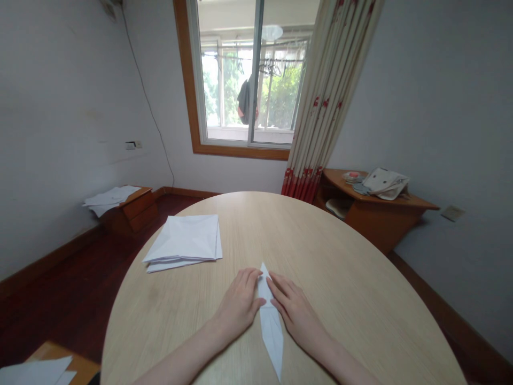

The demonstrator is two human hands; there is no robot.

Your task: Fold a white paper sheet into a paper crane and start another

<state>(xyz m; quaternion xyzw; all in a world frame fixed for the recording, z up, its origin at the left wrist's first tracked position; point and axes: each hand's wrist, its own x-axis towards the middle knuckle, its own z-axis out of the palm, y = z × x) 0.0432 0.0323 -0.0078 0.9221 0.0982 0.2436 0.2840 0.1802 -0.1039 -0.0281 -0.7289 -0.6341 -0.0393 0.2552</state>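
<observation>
A narrow piece of folded white paper, pointed at both ends, lies lengthwise on the round wooden table in front of me. A crease crosses it near its middle. My left hand grips its left edge, with the thumb on the paper by the crease and the fingertips further up. On the other side, my right hand holds the right edge, its thumb near the crease and its fingers along the upper part. Some fingertips overlap the paper, so the edges beneath them are hidden.
A stack of white paper sheets rests at the table's left. Beyond it stands a low wooden cabinet with papers on top. A corner desk with a bag stands at the right, beside a curtain. More paper lies at bottom left.
</observation>
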